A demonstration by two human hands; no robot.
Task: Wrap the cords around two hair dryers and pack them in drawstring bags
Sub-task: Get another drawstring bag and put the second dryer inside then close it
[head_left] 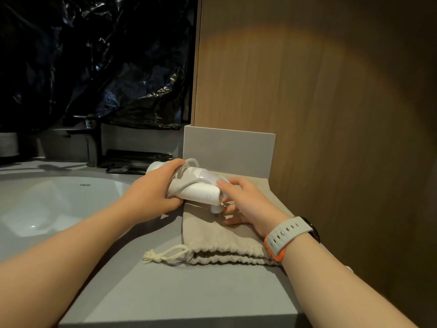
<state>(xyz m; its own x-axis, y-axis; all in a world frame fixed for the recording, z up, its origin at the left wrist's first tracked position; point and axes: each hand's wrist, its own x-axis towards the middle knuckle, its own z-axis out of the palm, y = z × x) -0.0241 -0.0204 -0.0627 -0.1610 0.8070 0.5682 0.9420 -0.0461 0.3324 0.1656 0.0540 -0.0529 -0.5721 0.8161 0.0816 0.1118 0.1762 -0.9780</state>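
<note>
dryer [196, 188] on bag [212, 233], sink [47, 200] left

Left grip [151, 195] and right grip [246, 207]: bare hands on bare forearms. Just behind the right grip, at the wrist, a watch strap [287, 235]: pale grey, matte, pierced by a row of oblong holes, one showing a metal pin. An orange lining [277, 256] is exposed along its edge and underside. On the wrist's outer side sits a dark, round watch case [313, 229], seen edge-on.
</note>
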